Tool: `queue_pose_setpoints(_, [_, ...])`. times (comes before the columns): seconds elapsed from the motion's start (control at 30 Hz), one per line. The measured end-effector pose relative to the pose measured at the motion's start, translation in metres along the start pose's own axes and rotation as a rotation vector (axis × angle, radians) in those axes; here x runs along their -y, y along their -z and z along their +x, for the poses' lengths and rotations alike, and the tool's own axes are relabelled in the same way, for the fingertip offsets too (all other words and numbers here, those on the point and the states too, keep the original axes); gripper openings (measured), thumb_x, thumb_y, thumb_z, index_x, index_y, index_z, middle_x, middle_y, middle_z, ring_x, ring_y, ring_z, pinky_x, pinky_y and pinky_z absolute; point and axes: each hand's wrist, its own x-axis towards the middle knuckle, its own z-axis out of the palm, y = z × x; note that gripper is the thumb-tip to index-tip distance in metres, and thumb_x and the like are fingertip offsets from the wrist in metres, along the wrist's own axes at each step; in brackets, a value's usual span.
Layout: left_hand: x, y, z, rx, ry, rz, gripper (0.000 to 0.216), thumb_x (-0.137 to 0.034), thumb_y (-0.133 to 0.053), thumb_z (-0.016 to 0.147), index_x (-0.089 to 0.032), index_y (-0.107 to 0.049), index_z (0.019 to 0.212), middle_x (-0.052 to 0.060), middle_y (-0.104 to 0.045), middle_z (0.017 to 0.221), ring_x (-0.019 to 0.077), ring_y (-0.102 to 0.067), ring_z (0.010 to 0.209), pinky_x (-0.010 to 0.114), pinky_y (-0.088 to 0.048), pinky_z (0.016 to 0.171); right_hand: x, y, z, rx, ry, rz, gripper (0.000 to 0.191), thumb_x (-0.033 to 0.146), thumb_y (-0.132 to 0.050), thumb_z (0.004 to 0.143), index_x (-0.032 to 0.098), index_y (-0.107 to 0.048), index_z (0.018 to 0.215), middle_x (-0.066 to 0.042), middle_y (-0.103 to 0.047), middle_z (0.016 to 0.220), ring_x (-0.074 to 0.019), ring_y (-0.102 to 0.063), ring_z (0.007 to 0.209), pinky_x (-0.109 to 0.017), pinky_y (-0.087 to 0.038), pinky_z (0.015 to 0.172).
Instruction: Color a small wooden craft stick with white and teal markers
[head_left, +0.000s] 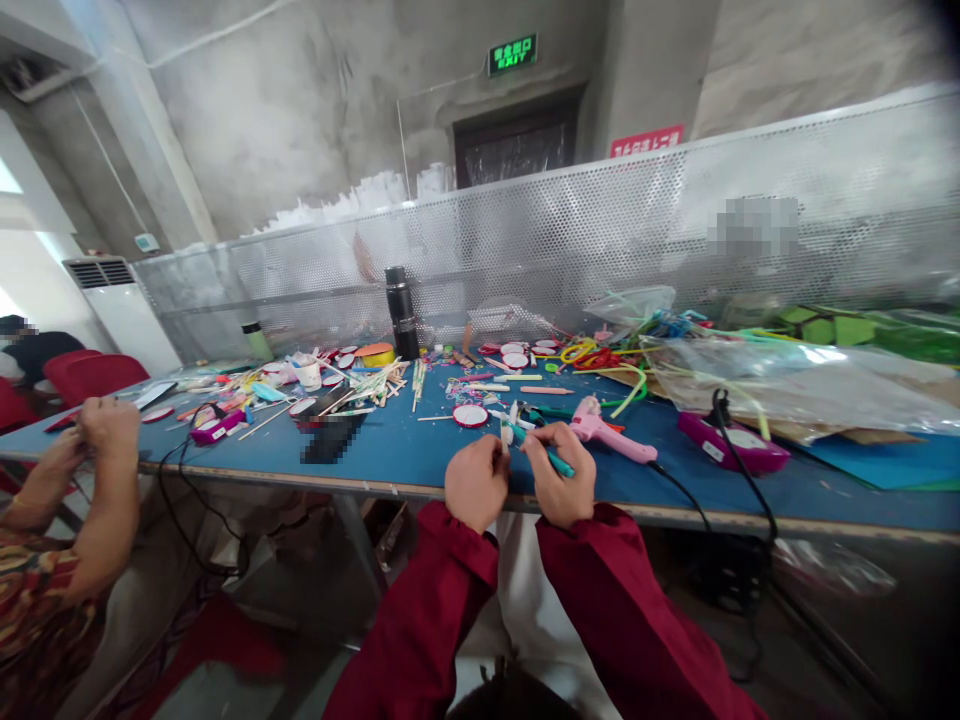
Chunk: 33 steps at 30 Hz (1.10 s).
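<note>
While resting at the near table edge (420, 487), left hand (475, 484) curled shut, pinching a small white piece (507, 432) at its fingertips. Right hand (559, 478) just beside, closed around a teal pen-like tool (559, 462), tip toward the white piece. Pink glue gun (604, 430) just beyond right hand. Red-rimmed disc (470, 415) beyond left hand. Another person's hands (105, 428) far left.
</note>
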Motion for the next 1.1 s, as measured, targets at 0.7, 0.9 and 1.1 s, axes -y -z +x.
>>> queue_pose_setpoints(0.7, [0.0001, -0.0016, 0.0003, -0.007, -0.005, 0.011, 0.016, -0.028, -0.048, 0.098, -0.023, -0.056, 0.084, 0.002, -0.070, 0.087, 0.0177, -0.063, 0.083, 0.028, -0.039, 0.072, -0.0001, -0.0001, 0.0005, 0.009, -0.004, 0.002, 0.015, 0.028, -0.058, 0.091, 0.023, -0.060, 0.078, 0.000, -0.063, 0.073, -0.0191, -0.059, 0.073, -0.033, -0.046, 0.070])
queue_pose_setpoints(0.9, [0.0000, -0.0017, -0.0006, -0.008, 0.001, 0.003, 0.016, -0.029, -0.049, 0.098, -0.023, -0.056, 0.085, 0.001, -0.070, 0.086, 0.0172, -0.062, 0.082, 0.028, -0.038, 0.071, 0.0007, 0.0005, 0.0006, 0.040, 0.013, 0.012, 0.017, 0.027, -0.057, 0.091, 0.023, -0.059, 0.075, 0.000, -0.062, 0.072, -0.0189, -0.059, 0.072, -0.033, -0.046, 0.070])
queue_pose_setpoints(1.1, [0.0007, -0.0018, -0.0001, -0.005, -0.001, 0.026, 0.014, -0.028, -0.050, 0.097, -0.022, -0.056, 0.086, 0.001, -0.070, 0.087, 0.0178, -0.063, 0.084, 0.029, -0.038, 0.072, 0.0010, 0.0000, 0.0009, 0.011, -0.004, -0.011, 0.016, 0.028, -0.057, 0.092, 0.023, -0.060, 0.077, 0.000, -0.062, 0.072, -0.0186, -0.059, 0.073, -0.032, -0.046, 0.070])
